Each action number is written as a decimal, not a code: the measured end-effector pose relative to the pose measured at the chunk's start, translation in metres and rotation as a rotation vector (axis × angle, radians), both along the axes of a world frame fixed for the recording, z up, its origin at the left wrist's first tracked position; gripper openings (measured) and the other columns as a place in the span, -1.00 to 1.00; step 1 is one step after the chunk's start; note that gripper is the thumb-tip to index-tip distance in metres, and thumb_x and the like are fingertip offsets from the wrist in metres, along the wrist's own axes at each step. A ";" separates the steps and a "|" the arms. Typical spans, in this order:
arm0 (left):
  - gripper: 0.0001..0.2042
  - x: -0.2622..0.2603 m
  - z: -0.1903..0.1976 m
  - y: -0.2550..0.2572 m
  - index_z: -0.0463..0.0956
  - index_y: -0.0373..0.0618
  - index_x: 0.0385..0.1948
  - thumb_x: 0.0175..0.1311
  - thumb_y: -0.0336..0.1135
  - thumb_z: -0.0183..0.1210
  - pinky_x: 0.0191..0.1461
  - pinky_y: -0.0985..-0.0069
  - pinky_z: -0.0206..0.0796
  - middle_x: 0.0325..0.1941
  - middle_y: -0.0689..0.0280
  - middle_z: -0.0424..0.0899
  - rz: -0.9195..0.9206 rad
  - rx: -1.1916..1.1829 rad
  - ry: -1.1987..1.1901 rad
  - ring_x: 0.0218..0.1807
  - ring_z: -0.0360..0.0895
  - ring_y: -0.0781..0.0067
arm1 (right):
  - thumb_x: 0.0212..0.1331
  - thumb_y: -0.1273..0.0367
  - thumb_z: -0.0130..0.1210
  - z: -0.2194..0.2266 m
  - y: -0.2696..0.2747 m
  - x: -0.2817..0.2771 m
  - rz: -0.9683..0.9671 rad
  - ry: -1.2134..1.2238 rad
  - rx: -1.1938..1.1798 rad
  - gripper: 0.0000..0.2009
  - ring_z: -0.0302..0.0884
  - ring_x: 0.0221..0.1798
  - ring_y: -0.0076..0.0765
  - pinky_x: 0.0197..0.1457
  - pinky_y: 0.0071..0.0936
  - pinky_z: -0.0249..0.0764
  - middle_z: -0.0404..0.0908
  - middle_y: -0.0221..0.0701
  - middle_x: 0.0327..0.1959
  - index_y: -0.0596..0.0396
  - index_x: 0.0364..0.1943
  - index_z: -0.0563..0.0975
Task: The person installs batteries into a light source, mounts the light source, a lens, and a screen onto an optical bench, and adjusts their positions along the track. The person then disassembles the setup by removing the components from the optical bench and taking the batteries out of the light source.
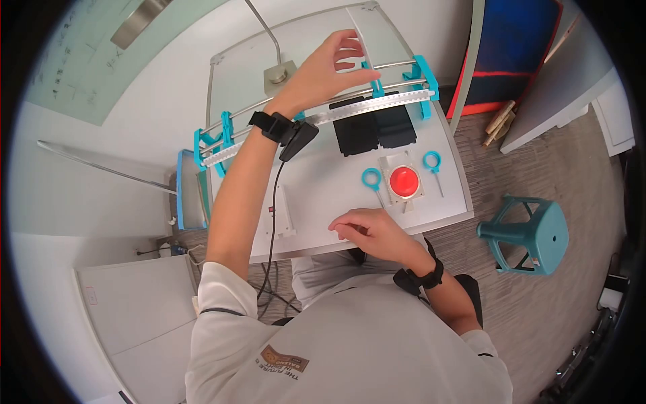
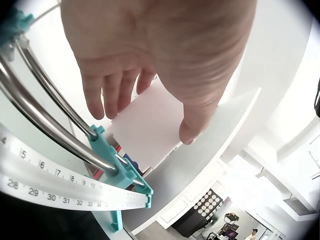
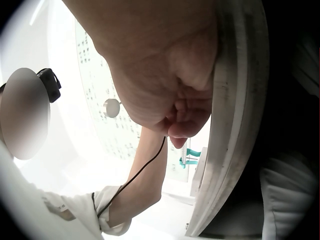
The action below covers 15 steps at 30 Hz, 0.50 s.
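In the head view my left hand [image 1: 323, 71] reaches over a two-rail bench with a white ruler [image 1: 397, 99] along it. Its thumb and bent fingers lie about opposite edges of a thin white panel [image 1: 358, 30]. The left wrist view shows that panel [image 2: 150, 125] face-on, between the fingers and the thumb. The panel's lower end is by a teal carriage [image 2: 117, 175] on the rails. Near the front table edge my right hand [image 1: 373, 232] rests with loosely curled fingers and holds nothing; the right wrist view shows this hand [image 3: 160, 85] beside the edge.
A red disc [image 1: 404, 182] on a pale base lies between two teal rings [image 1: 371, 178] with thin rods. Black sheets [image 1: 356, 131] lie under the ruler. A stand with a square base [image 1: 278, 75] is at the back. A teal stool [image 1: 538, 236] stands right.
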<state>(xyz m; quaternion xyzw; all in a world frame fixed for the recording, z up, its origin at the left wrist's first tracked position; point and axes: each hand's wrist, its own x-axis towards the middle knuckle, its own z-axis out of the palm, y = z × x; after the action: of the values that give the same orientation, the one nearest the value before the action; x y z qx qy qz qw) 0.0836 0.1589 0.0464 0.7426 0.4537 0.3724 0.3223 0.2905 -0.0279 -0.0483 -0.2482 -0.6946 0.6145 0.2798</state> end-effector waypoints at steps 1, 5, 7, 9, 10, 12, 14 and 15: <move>-0.26 0.001 -0.001 0.001 0.28 -0.13 0.38 0.22 -0.13 0.47 0.49 0.18 0.31 0.36 0.15 0.50 -0.001 -0.002 0.004 0.41 0.46 0.12 | 0.39 0.45 0.16 -0.001 0.000 0.000 0.002 0.006 0.005 -0.86 0.61 -0.33 -0.53 -0.25 -0.58 0.51 0.69 -0.38 -0.33 0.15 -0.08 0.68; -0.26 0.003 -0.002 0.003 0.27 -0.12 0.40 0.24 -0.15 0.46 0.48 0.19 0.32 0.36 0.15 0.50 -0.016 -0.001 0.003 0.42 0.44 0.15 | 0.39 0.45 0.16 0.000 0.002 0.001 0.021 -0.004 0.016 -0.85 0.63 -0.31 -0.51 -0.24 -0.56 0.53 0.70 -0.37 -0.32 0.14 -0.07 0.69; -0.26 0.004 -0.003 0.004 0.27 -0.11 0.41 0.24 -0.16 0.45 0.48 0.20 0.33 0.36 0.15 0.50 -0.027 -0.011 -0.003 0.42 0.44 0.16 | 0.36 0.47 0.15 -0.002 0.001 0.002 0.006 0.014 0.028 -0.84 0.64 -0.30 -0.48 -0.23 -0.55 0.54 0.70 -0.37 -0.31 0.13 -0.06 0.68; -0.26 0.004 -0.004 0.004 0.26 -0.11 0.42 0.25 -0.18 0.45 0.46 0.21 0.36 0.35 0.15 0.50 -0.018 -0.011 -0.012 0.42 0.43 0.17 | 0.35 0.48 0.14 -0.003 0.001 0.002 0.006 0.019 0.035 -0.82 0.65 -0.30 -0.47 -0.23 -0.55 0.54 0.70 -0.37 -0.30 0.13 -0.05 0.68; -0.26 0.004 -0.004 0.004 0.26 -0.11 0.42 0.25 -0.18 0.45 0.46 0.21 0.36 0.35 0.15 0.50 -0.020 -0.013 -0.010 0.42 0.43 0.17 | 0.33 0.50 0.13 -0.004 0.002 0.002 0.013 0.020 0.045 -0.81 0.66 -0.29 -0.46 -0.23 -0.55 0.55 0.70 -0.37 -0.30 0.12 -0.05 0.68; -0.26 0.004 -0.005 0.004 0.26 -0.11 0.42 0.24 -0.20 0.45 0.44 0.20 0.39 0.35 0.15 0.49 -0.010 -0.005 -0.004 0.43 0.42 0.18 | 0.32 0.51 0.12 -0.004 0.002 0.002 0.015 0.014 0.048 -0.80 0.66 -0.29 -0.46 -0.22 -0.55 0.55 0.71 -0.37 -0.29 0.12 -0.04 0.68; -0.27 0.005 -0.004 0.004 0.26 -0.11 0.42 0.24 -0.20 0.45 0.44 0.19 0.39 0.35 0.15 0.50 -0.007 -0.005 -0.003 0.43 0.42 0.18 | 0.31 0.52 0.12 -0.004 0.002 0.002 0.019 0.006 0.051 -0.79 0.67 -0.28 -0.45 -0.22 -0.55 0.56 0.71 -0.37 -0.28 0.12 -0.04 0.68; -0.27 0.005 -0.004 0.005 0.27 -0.10 0.42 0.24 -0.20 0.44 0.43 0.19 0.40 0.35 0.16 0.50 -0.003 -0.002 -0.003 0.43 0.42 0.18 | 0.32 0.47 0.15 -0.001 0.002 0.002 0.015 0.003 0.025 -0.82 0.67 -0.29 -0.38 -0.20 -0.50 0.57 0.73 -0.34 -0.27 0.12 -0.06 0.68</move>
<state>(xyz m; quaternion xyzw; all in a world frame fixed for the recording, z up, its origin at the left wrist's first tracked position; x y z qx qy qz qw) 0.0881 0.1637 0.0421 0.7423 0.4528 0.3725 0.3244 0.2929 -0.0256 -0.0497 -0.2384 -0.7037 0.6082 0.2795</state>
